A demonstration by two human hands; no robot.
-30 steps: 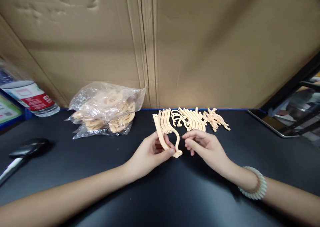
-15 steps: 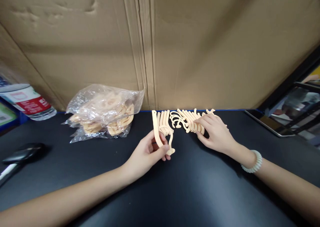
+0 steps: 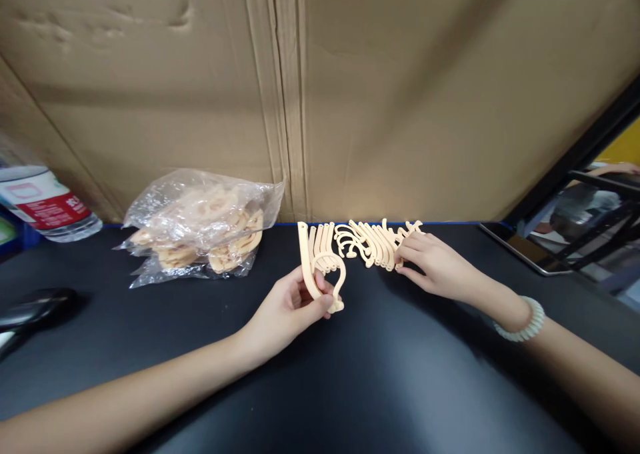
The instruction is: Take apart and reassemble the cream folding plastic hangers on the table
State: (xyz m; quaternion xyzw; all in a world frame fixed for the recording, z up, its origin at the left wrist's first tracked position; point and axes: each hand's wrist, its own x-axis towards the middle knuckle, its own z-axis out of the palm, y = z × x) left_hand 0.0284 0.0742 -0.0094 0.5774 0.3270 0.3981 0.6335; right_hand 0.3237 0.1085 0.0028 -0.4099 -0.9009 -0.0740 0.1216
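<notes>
Pinching curved pale pieces (image 3: 305,261) in the left hand (image 3: 295,304). Touching slats (image 3: 379,244) near the far edge of the bench (image 3: 350,387) with the right hand (image 3: 433,264), without showing whether gripping any.

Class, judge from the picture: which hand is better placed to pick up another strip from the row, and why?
Probably the right hand: its fingertips are at the right end of the row of strips. The left hand is occupied, gripping curved pieces.
</notes>
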